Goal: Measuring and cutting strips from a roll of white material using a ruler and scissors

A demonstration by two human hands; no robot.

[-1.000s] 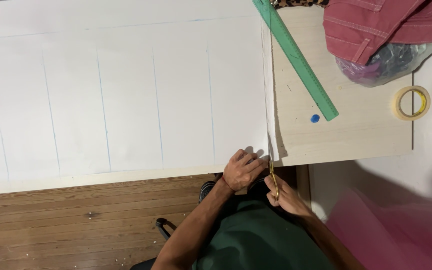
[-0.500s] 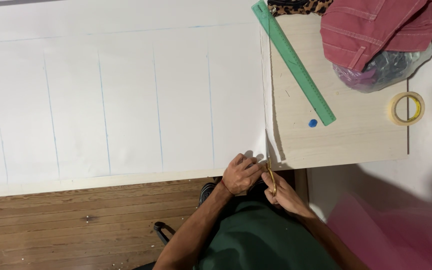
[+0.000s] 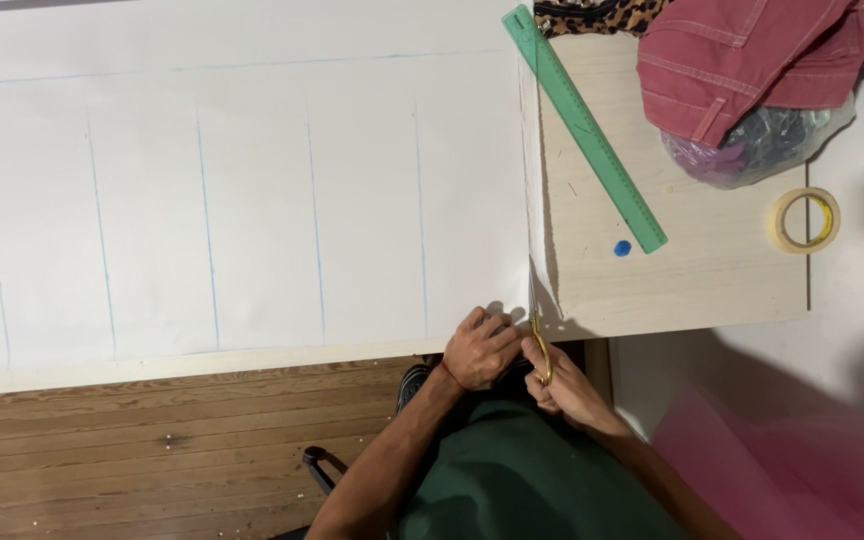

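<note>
Seen from above, our left hand [image 3: 480,348] presses flat on the near edge of a large white sheet [image 3: 252,200] at the table's front. Our right hand [image 3: 564,385] grips gold scissors [image 3: 541,350] at the sheet's right edge. We should probably keep the sheet taut and follow the edge in slow, short snips.

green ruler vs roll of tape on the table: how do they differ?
The long flat green plastic ruler is a straight strip lying on a slant; the cream ring-shaped roll of tape is round with an open middle. The ruler is far longer than the tape roll is wide. The ruler's top end lies by the leopard-print item; the tape sits alone near the table's right edge. Both lie flat on the pale wooden table.
</note>
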